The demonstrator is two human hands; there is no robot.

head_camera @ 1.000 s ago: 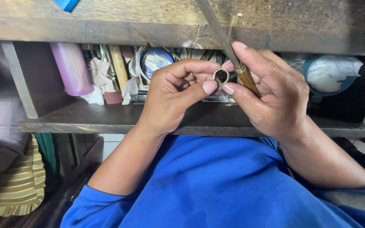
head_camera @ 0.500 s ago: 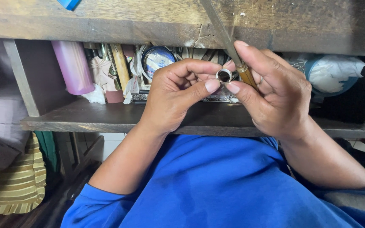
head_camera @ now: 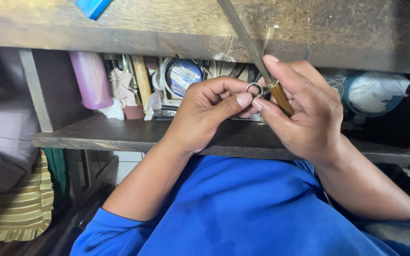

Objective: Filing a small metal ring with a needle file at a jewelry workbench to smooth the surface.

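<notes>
Since a second ago the small metal ring (head_camera: pixel 255 88) has turned slightly, its opening now facing the camera more fully, while both hands have stayed before the shelf. The left hand (head_camera: pixel 209 111) curls in from the left, thumb and fingertips pinching the ring. The right hand (head_camera: pixel 304 114) grips a file with a wooden handle (head_camera: pixel 281 97), its long axis running up-left toward the wooden bench top (head_camera: pixel 167 28), just beside the ring.
</notes>
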